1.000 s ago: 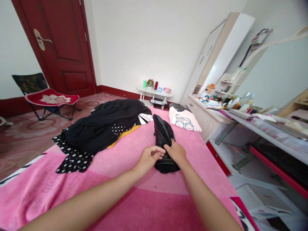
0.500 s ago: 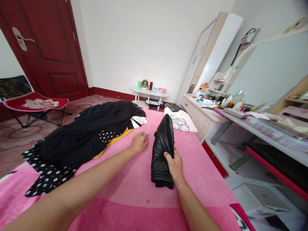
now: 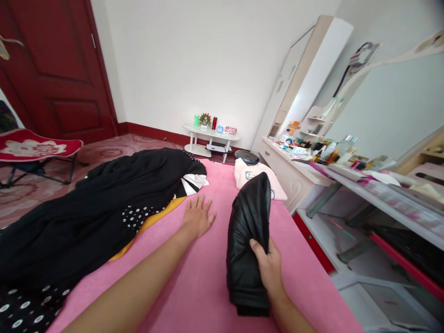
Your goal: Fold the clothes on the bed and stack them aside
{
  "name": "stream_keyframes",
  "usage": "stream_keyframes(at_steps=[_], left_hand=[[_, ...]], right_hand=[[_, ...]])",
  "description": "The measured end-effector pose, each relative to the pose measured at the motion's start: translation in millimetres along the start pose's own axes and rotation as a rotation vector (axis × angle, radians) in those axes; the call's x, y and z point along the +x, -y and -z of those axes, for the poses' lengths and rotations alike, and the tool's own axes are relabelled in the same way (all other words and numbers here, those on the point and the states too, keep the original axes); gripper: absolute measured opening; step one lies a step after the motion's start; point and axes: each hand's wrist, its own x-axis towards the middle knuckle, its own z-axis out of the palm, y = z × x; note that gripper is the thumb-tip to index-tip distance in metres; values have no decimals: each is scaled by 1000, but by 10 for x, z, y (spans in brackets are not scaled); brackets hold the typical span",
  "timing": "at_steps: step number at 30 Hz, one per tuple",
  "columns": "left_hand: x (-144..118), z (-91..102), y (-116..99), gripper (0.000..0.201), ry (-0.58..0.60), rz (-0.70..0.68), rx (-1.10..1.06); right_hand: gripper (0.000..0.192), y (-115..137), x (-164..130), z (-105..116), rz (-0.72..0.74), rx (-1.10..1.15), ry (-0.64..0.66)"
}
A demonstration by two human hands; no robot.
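Observation:
My right hand point(image 3: 268, 263) grips a folded black leather-like garment point(image 3: 248, 231), holding it up off the pink bed cover point(image 3: 211, 286). My left hand point(image 3: 197, 216) lies flat on the pink cover, fingers spread, holding nothing. It rests just right of a heap of black clothes point(image 3: 104, 203), which covers a black-and-white dotted piece point(image 3: 21, 310) and a yellow piece point(image 3: 152, 219). A folded white shirt with cartoon faces point(image 3: 247, 173) lies at the far end of the bed, beyond the black garment.
A white dresser point(image 3: 294, 171) crowded with bottles runs along the bed's right side, with a mirror above it. A small white table point(image 3: 211, 136) stands at the far wall. A red door point(image 3: 52, 69) and a folding chair point(image 3: 31, 148) are at the left.
My right hand has lifted the folded black garment and drawn it nearer to me. My left hand let go of it and moved left, flat onto the cover. The view shifted forward.

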Motion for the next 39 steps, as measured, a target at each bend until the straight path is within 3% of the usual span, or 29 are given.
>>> stream_keyframes(at_steps=[2, 5, 8, 11, 13, 15, 17, 19, 22, 24, 28, 31, 34, 39], left_hand=[[4, -2, -1, 61, -24, -1, -11], [12, 0, -6, 60, -41, -1, -17], [22, 10, -8, 60, -23, 9, -14], [30, 7, -2, 61, -15, 10, -7], [33, -6, 4, 61, -21, 6, 5], [34, -20, 8, 61, -28, 3, 21], [37, -26, 8, 61, -30, 2, 37], [39, -22, 5, 61, -26, 5, 48], [43, -6, -2, 60, -19, 0, 54], [45, 3, -8, 60, -15, -3, 54], [48, 13, -17, 60, -13, -4, 53], [49, 16, -21, 59, -10, -10, 50], [48, 19, -24, 59, -8, -11, 52], [48, 19, -23, 59, -10, -10, 60]], right_hand=[[39, 61, 329, 110, 10, -60, -31], [40, 202, 1085, 278, 87, -211, -115], [40, 391, 1972, 403, 203, -526, -244], [49, 515, 2740, 496, 199, -868, -383], [58, 467, 3095, 551, 167, -1015, -355], [64, 273, 3298, 597, 116, -1063, -226], [67, -45, 3360, 620, 63, -1040, -89], [64, -406, 3334, 620, 38, -999, -40], [48, -814, 3278, 623, 19, -963, -105], [40, -910, 3289, 662, 10, -948, -153], [38, -755, 3371, 765, 25, -956, -140], [36, -530, 3367, 644, -23, -1053, -217], [39, -355, 3301, 244, 44, -1027, -225], [69, -282, 3178, -467, 71, -1120, 12]])
